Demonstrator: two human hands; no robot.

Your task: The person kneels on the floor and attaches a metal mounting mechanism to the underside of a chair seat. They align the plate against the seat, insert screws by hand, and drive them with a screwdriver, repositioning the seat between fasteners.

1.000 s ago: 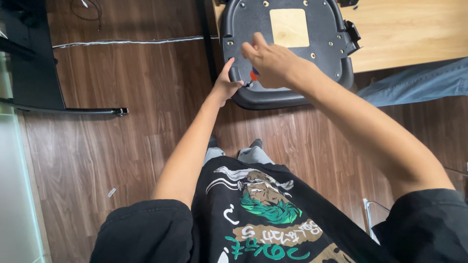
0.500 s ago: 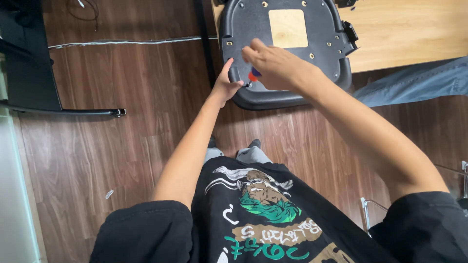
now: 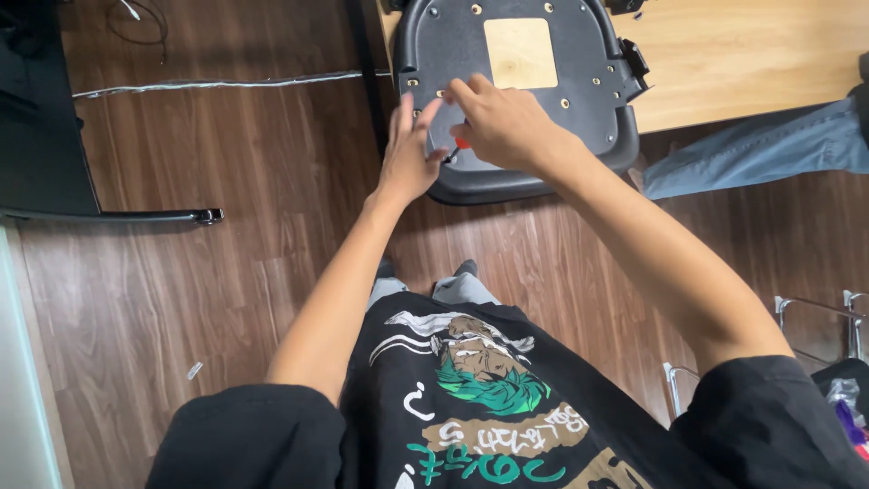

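A black plastic chair seat [image 3: 543, 118] lies upside down, overhanging the edge of a light wooden table [image 3: 742, 63]. A pale wooden square [image 3: 519, 52] is set into its underside, with several screw holes around it. My right hand [image 3: 502, 122] rests on the seat's near part, fingers curled over a small red item [image 3: 462, 142] that is mostly hidden. My left hand [image 3: 409, 154] sits just left of it with fingers spread, touching the seat near its left edge.
Dark wood floor lies below. A black chair base leg [image 3: 109, 215] with a caster reaches in from the left. A grey cable [image 3: 226, 84] runs across the floor. Another person's jeans-clad leg [image 3: 760, 149] is at right. Metal frame pieces [image 3: 815, 312] stand at lower right.
Both hands stay on the seat's near edge. My left fingers have spread and lifted a little; the right hand has shifted only slightly.
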